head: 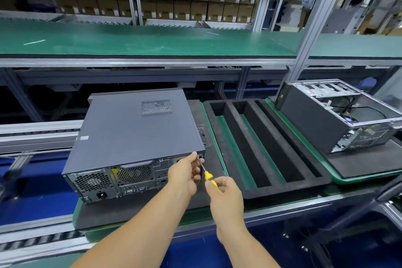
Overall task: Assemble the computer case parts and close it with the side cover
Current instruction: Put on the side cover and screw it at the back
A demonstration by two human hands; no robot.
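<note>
Closed PC case point(132, 135) w/ side cover point(139, 124) on, lying on black pad point(134, 209). R hand point(226, 193) gripping yellow screwdriver point(210, 177), tip at rear top corner. L hand point(185, 175) pinching near tip.

Grey computer case point(132, 135) flat on black mat, side cover point(134, 124) on top, closed; rear ports facing viewer.

I see a conveyor bench point(282, 213) carrying three green-edged pallets: a closed computer case point(130, 132) on the left pallet point(121, 215), a slotted black foam tray point(261, 146) beside it, an open chassis point(339, 115) farther right.
</note>
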